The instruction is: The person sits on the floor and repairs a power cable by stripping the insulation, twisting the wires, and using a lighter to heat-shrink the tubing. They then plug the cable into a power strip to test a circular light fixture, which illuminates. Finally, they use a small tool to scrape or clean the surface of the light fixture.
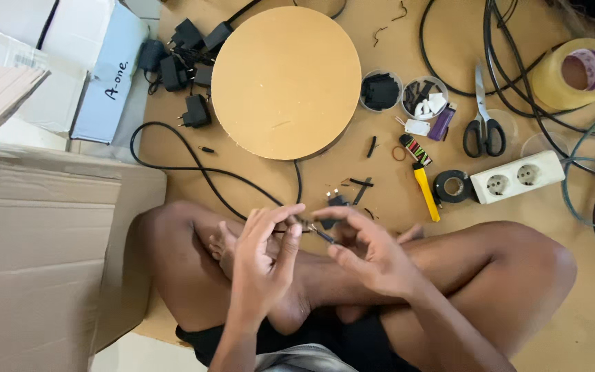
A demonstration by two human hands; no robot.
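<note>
Head view, left hand [259,258] and right hand [366,251] above crossed legs, fingers of both pinching a thin black cable [173,162] end between them, perhaps a small plug, round board [285,81] beyond the fingers, yellow knife [426,193] right of them, box [43,255] left

Head camera, looking straight down over a person seated cross-legged on the floor.

A single view, worn on the head and facing downward, near enough that the left hand [259,265] and right hand [366,251] fill the lower middle. The crossed legs span the bottom, the round wooden disc [285,81] sits top centre, a cardboard box [36,262] runs off the left edge, and cables [518,83] leave at right.
</note>
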